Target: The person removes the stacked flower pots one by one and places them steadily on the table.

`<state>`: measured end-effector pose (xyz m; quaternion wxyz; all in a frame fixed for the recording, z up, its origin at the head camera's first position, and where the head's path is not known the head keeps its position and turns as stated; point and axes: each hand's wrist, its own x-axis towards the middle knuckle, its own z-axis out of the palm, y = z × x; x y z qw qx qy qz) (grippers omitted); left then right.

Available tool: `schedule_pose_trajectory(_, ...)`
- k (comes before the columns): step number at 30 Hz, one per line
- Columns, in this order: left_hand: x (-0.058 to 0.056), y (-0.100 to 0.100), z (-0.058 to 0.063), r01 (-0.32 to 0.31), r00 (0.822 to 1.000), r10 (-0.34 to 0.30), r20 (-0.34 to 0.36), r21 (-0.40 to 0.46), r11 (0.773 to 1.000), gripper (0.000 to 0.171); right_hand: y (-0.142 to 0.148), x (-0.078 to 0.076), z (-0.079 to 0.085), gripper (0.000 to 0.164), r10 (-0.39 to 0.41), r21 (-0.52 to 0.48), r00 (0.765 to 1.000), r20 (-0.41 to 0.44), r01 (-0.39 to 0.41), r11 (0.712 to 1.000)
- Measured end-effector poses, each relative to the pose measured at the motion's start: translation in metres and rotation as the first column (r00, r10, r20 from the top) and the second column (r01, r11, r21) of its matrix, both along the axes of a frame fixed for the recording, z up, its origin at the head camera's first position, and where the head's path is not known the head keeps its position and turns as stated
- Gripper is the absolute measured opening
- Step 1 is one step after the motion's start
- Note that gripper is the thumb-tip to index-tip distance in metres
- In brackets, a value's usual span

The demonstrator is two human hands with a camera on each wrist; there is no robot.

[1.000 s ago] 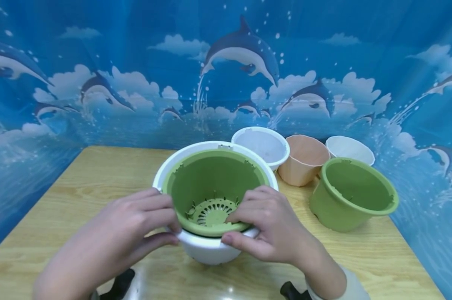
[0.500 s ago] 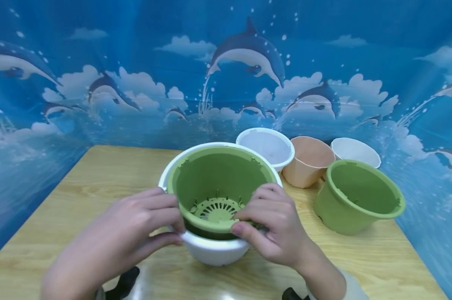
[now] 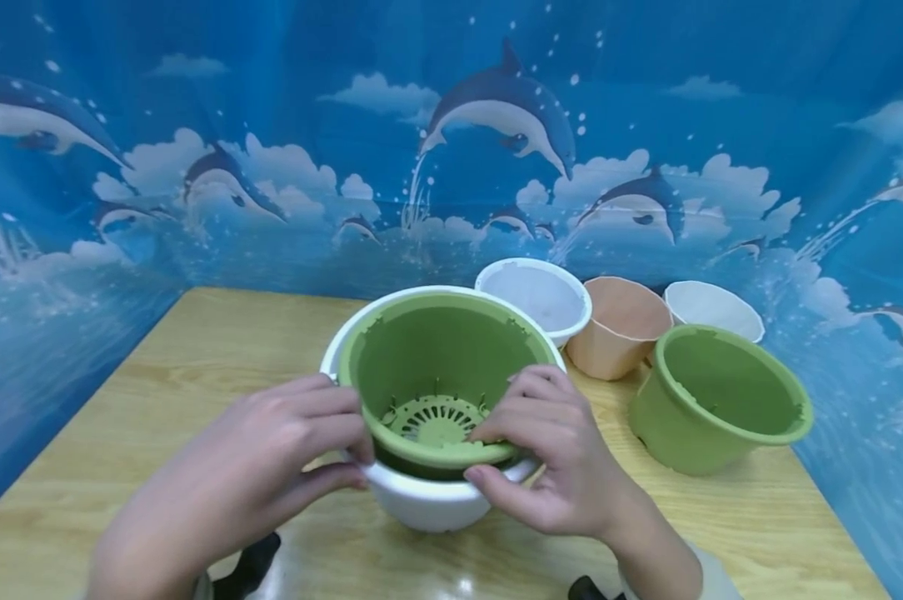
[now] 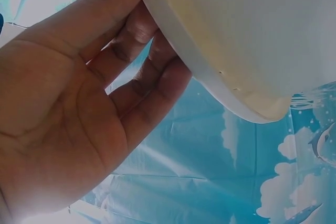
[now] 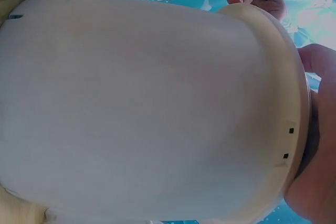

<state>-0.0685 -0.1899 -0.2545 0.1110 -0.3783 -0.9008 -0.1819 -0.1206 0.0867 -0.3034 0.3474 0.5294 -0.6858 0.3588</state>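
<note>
In the head view a green flower pot (image 3: 440, 346) with a slotted bottom sits nested inside a larger white flower pot (image 3: 436, 507). My left hand (image 3: 290, 442) pinches the white pot's rim at the front left; the left wrist view shows thumb and fingers on that rim (image 4: 173, 30). At the front right, my right hand (image 3: 552, 454) grips the green pot's rim, fingers inside and thumb outside. A dark gap separates the two rims at the front. The white pot's side (image 5: 147, 103) fills most of the right wrist view, hiding the green pot.
A second green pot (image 3: 691, 433) stands to the right. Behind it are a white pot (image 3: 534, 296), a peach pot (image 3: 609, 333) and another white one (image 3: 714, 308). The wooden table (image 3: 234, 350) meets a dolphin-printed backdrop (image 3: 309, 200).
The green pot's front rim has risen slightly, widening the dark gap above the white rim. My right thumb has shifted from the white rim towards the green one. My left hand keeps its grip.
</note>
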Motion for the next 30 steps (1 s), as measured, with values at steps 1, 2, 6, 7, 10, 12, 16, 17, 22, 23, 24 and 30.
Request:
schedule_pose_trajectory(1, 0.000, 0.000, 0.000, -0.002, 1.000, 0.002, -0.001, -0.001, 1.000, 0.016, 0.000, 0.000, 0.000, 0.024, -0.004, 0.000, 1.000, 0.003, 0.004, 1.000)
schedule_pose_trajectory(2, 0.000, 0.000, -0.001, -0.005, 1.000, 0.005, 0.002, 0.000, 1.000, 0.017, 0.000, 0.001, 0.000, 0.025, -0.012, -0.006, 1.000, -0.002, 0.012, 1.000)
schedule_pose_trajectory(6, 0.000, 0.000, -0.001, -0.005, 1.000, 0.005, 0.025, 0.014, 1.000, 0.019, 0.002, 0.003, 0.004, 0.029, -0.057, -0.069, 0.998, -0.038, 0.054, 0.996)
schedule_pose_trajectory(7, 0.000, 0.000, -0.001, -0.006, 1.000, 0.006, 0.031, 0.018, 1.000, 0.020, 0.003, 0.003, 0.006, 0.030, -0.062, -0.090, 0.997, -0.049, 0.058, 0.994)
schedule_pose_trajectory(10, -0.001, 0.000, -0.001, -0.008, 0.999, 0.007, 0.036, 0.021, 1.000, 0.018, 0.005, 0.003, 0.010, 0.020, -0.043, -0.126, 0.997, -0.059, 0.035, 0.991)
schedule_pose_trajectory(12, -0.001, -0.001, -0.001, -0.013, 0.999, 0.012, 0.036, 0.017, 1.000, 0.018, 0.007, 0.003, 0.013, 0.010, -0.013, -0.119, 0.998, -0.054, 0.006, 0.993)
schedule_pose_trajectory(16, -0.002, -0.001, -0.001, -0.013, 0.999, 0.012, 0.031, 0.015, 1.000, 0.018, 0.008, 0.003, 0.014, 0.013, 0.016, -0.096, 0.999, -0.047, -0.021, 0.995)
schedule_pose_trajectory(17, -0.002, -0.001, -0.002, -0.011, 1.000, 0.010, 0.029, 0.019, 1.000, 0.018, 0.009, 0.003, 0.014, 0.013, 0.017, -0.093, 0.999, -0.047, -0.021, 0.995)
schedule_pose_trajectory(22, -0.002, -0.001, -0.003, -0.003, 1.000, 0.003, 0.012, 0.031, 1.000, 0.018, 0.008, 0.001, 0.014, 0.012, 0.008, -0.088, 0.999, -0.049, -0.013, 0.996)
schedule_pose_trajectory(23, -0.003, -0.001, -0.003, -0.003, 1.000, 0.003, 0.010, 0.030, 1.000, 0.017, 0.008, 0.001, 0.014, 0.012, 0.008, -0.089, 0.999, -0.050, -0.012, 0.996)
schedule_pose_trajectory(24, -0.003, -0.001, -0.003, -0.001, 1.000, 0.001, 0.008, 0.027, 1.000, 0.017, 0.008, 0.000, 0.014, 0.009, 0.005, -0.090, 0.999, -0.050, -0.010, 0.996)
schedule_pose_trajectory(30, -0.004, -0.003, -0.002, 0.011, 0.999, -0.012, 0.032, 0.025, 1.000, 0.016, 0.009, -0.001, 0.012, 0.012, -0.004, -0.096, 0.999, -0.046, -0.001, 0.995)
